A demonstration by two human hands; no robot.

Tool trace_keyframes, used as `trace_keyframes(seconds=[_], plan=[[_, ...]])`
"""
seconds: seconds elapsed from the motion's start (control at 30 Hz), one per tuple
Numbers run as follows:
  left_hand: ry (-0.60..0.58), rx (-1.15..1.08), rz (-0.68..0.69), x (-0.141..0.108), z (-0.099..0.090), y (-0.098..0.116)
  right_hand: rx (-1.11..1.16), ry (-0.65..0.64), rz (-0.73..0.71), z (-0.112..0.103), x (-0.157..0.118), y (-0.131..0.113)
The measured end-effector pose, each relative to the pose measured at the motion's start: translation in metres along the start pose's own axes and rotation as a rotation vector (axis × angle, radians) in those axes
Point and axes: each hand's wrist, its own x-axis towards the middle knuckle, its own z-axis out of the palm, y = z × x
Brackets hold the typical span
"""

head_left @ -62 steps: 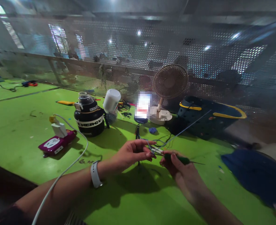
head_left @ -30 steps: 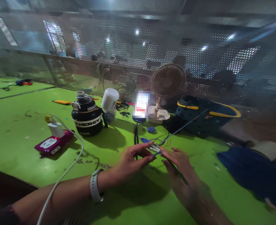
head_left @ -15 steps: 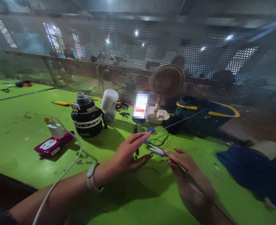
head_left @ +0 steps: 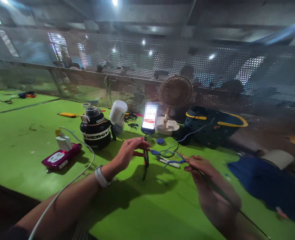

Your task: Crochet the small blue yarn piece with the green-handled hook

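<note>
My right hand (head_left: 204,170) pinches a long thin rod, like a knitting needle (head_left: 254,221), which runs back under the palm to the lower right. At its front tip hangs a small piece of blue yarn work (head_left: 179,161). My left hand (head_left: 132,151) is raised beside the phone stand (head_left: 145,158), fingers stretched and thumb apart. Just beyond its fingertips is a strand of blue yarn (head_left: 156,152); whether they touch it I cannot tell. Whitish pen-like sticks (head_left: 169,162) lie under the yarn work. A blue yarn clump (head_left: 160,141) sits behind.
A lit, blurred phone (head_left: 150,116) stands ahead, by a fan (head_left: 175,92). Yarn trails from a dark basket (head_left: 212,131) with yellow handles. To the left are a black flask (head_left: 96,133), a white bottle (head_left: 118,111) and a purple power strip (head_left: 59,158). Dark blue cloth (head_left: 262,183) lies right.
My left hand has drawn back to the left, away from the yarn work. My right hand has shifted slightly right with the rod. The yarn from the basket now hangs slacker.
</note>
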Motion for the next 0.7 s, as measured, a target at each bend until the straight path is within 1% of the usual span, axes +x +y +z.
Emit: trace_keyframes(seconds=[0.03, 0.07, 0.13, 0.17, 0.2, 0.27, 0.33, 0.43, 0.5, 0.53, 0.6, 0.63, 0.67, 0.7], plan=[[0.021, 0.039, -0.030, 0.004, -0.002, -0.003, 0.019, 0.007, 0.003, -0.002, 0.002, -0.001], [0.047, 0.068, -0.026, 0.007, -0.003, -0.006, 0.044, 0.005, 0.010, -0.003, 0.005, -0.003], [0.049, 0.090, 0.043, 0.011, 0.000, -0.007, 0.103, -0.028, 0.043, -0.007, 0.010, -0.007], [0.025, 0.069, 0.090, 0.013, 0.004, -0.007, 0.129, -0.053, 0.069, -0.009, 0.013, -0.009], [-0.020, 0.031, 0.134, 0.015, 0.010, -0.004, 0.155, -0.079, 0.093, -0.010, 0.016, -0.012], [-0.160, -0.067, 0.188, 0.018, 0.029, 0.004, 0.205, -0.112, 0.132, -0.011, 0.021, -0.019], [-0.327, -0.177, 0.172, 0.018, 0.053, 0.013, 0.248, -0.119, 0.153, -0.012, 0.027, -0.026], [-0.527, -0.277, 0.099, 0.014, 0.089, 0.023, 0.259, -0.082, 0.154, -0.015, 0.036, -0.036], [-0.552, -0.332, 0.091, 0.009, 0.103, 0.024, 0.215, -0.029, 0.153, -0.021, 0.039, -0.039], [-0.549, -0.356, 0.080, 0.007, 0.107, 0.023, 0.184, -0.004, 0.157, -0.026, 0.039, -0.038], [-0.506, -0.346, 0.074, 0.004, 0.104, 0.020, 0.118, 0.053, 0.171, -0.035, 0.037, -0.035], [-0.488, -0.296, 0.085, 0.003, 0.099, 0.018, 0.094, 0.082, 0.183, -0.040, 0.035, -0.032], [-0.474, -0.199, 0.107, 0.003, 0.092, 0.016, 0.079, 0.118, 0.204, -0.043, 0.033, -0.029], [-0.487, -0.069, 0.151, 0.003, 0.084, 0.014, 0.081, 0.151, 0.234, -0.045, 0.030, -0.026]])
